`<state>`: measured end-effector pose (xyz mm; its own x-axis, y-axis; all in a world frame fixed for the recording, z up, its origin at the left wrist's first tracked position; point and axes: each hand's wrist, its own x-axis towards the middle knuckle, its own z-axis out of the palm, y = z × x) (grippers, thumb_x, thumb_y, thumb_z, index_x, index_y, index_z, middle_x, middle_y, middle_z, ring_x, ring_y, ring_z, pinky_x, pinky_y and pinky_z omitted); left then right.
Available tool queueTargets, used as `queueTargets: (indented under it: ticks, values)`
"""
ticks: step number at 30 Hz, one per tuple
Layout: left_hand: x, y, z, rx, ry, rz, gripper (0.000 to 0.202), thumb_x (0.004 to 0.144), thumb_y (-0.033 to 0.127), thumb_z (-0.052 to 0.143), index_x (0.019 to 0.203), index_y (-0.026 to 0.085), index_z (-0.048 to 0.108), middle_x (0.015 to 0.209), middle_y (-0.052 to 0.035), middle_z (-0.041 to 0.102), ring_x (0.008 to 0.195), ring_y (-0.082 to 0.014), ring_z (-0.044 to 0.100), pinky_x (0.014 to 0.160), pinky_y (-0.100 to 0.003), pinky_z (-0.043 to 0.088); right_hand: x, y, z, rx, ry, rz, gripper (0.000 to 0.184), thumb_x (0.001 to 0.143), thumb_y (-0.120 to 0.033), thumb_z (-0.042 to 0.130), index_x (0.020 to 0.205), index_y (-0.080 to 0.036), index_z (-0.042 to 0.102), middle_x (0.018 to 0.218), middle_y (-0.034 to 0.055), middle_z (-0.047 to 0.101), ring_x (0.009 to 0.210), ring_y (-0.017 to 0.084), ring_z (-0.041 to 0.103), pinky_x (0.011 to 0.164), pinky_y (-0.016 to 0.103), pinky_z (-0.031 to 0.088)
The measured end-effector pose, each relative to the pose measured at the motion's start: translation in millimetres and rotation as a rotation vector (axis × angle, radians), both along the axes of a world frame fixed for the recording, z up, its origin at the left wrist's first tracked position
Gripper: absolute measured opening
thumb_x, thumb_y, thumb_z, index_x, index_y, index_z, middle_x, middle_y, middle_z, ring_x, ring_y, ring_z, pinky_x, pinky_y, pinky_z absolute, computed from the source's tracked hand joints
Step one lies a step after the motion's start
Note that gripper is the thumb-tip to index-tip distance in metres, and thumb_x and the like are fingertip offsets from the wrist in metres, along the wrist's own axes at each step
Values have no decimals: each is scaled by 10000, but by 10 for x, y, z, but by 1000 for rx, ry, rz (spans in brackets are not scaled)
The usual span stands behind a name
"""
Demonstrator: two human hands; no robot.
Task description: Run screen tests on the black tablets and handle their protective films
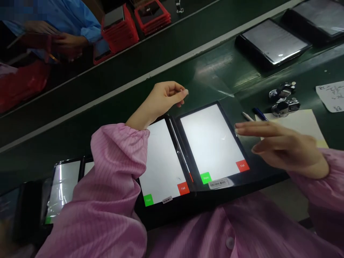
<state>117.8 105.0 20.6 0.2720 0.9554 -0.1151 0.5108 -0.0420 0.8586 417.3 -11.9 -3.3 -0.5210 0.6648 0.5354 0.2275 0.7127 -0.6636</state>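
My left hand [163, 100] is pinched at the fingertips on the edge of a clear plastic film [212, 80], which lies over the green bench top. Below that hand are several display panels in black frames. The nearer pair are a left tablet screen [161, 161] and a right tablet screen [211, 141], both lit white with green Pass and red Fail buttons. My right hand [279, 143] hovers open at the right screen's right edge, touching nothing I can make out. A pink striped sleeve hides the left screen's lower left.
Further dark-framed tablets [271, 43] lie at the upper right, and another lit one [63, 186] at the lower left. Metal parts [283, 98], a pen [259, 114], paper sheets [291, 123] and a note lie right. Beyond a green conveyor belt [107, 86], a blue-sleeved co-worker [64, 25] handles red-framed stacks [152, 16].
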Motion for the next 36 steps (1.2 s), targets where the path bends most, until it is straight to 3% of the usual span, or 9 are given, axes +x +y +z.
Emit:
queueTargets:
  ticks: [2, 5, 10, 14, 22, 27, 31, 33, 36]
  values:
    - [30, 29, -49, 23, 64, -9, 87, 955, 215, 735, 902, 155, 768, 826, -33, 739, 749, -143, 683, 773, -286, 558, 46, -108, -113, 84, -67, 4, 239, 970, -63, 614, 1031, -294, 631, 1279, 79, 779, 1188, 255, 763, 969, 356, 695]
    - [122, 27, -143, 46, 224, -93, 116, 938, 233, 725, 891, 158, 800, 837, -46, 763, 770, -178, 675, 777, -325, 537, 71, -260, -288, 98, -177, -39, 197, 1000, -76, 581, 1062, -261, 608, 1249, 125, 782, 1169, 270, 772, 902, 360, 707]
    - [291, -7, -241, 67, 400, -137, 145, 940, 272, 721, 996, 187, 823, 944, -59, 795, 910, -231, 697, 977, -437, 532, 99, -393, -426, 116, -236, -61, 117, 1069, -120, 524, 1057, -231, 562, 1215, 149, 781, 1149, 246, 778, 874, 329, 691]
    - [335, 0, -263, 59, 446, -103, 87, 906, 270, 768, 934, 193, 798, 886, -39, 770, 930, -242, 693, 1062, -512, 491, 129, -390, -447, 114, -252, -63, 107, 1108, -166, 486, 1048, -239, 538, 1217, 131, 782, 1146, 221, 777, 881, 305, 676]
    - [353, 13, -254, 38, 529, -125, 100, 911, 279, 768, 855, 196, 774, 852, -25, 751, 949, -257, 697, 1094, -511, 425, 140, -385, -483, 73, -223, -46, 115, 1098, -156, 494, 1046, -244, 547, 1218, 122, 780, 1151, 215, 768, 825, 295, 656]
    - [335, 26, -236, 23, 628, -126, 160, 922, 358, 746, 979, 210, 768, 1054, -62, 759, 1105, -309, 673, 1088, -524, 425, 242, -331, -456, 85, -301, -20, 92, 1108, -253, 506, 1074, -248, 591, 1216, 93, 793, 1063, 247, 757, 799, 373, 607]
    - [261, 69, -215, -66, 696, -132, 263, 902, 438, 766, 1052, 222, 767, 1092, -80, 754, 1115, -337, 682, 1067, -535, 461, 318, -222, -378, 105, -435, 64, 477, 1145, -515, 329, 1216, -241, 713, 1159, 100, 808, 988, 296, 705, 802, 445, 548]
    - [213, 104, -205, -157, 692, -170, 239, 892, 442, 769, 990, 224, 779, 1008, -71, 766, 1010, -317, 716, 1053, -526, 482, 218, -181, -341, 127, -476, -7, 526, 1157, -493, 294, 1159, -230, 749, 1045, 106, 804, 976, 290, 690, 818, 443, 527]
    - [128, 155, -190, -239, 647, -236, 260, 839, 444, 798, 969, 220, 792, 971, -77, 781, 926, -297, 735, 972, -471, 545, -136, -125, -334, 243, -579, -80, 377, 1144, -403, 450, 1102, -186, 755, 1027, 131, 771, 1040, 297, 694, 852, 427, 531]
